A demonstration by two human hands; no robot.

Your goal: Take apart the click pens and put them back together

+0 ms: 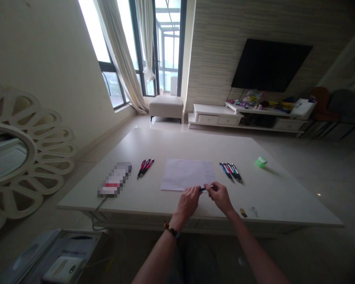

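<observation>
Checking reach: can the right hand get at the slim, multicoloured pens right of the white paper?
Probably yes: nothing visible stands between the right hand and the pens, but it holds a slim dark pen-like object.

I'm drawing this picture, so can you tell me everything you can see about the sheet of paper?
The sheet of paper is pale and oblong, lying flat on the white table between two groups of pens. Rows of small, unreadable marks like writing fill its far right part; the rest looks blank. The left hand and right hand are at its near edge; I can't tell whether either touches it.
</observation>
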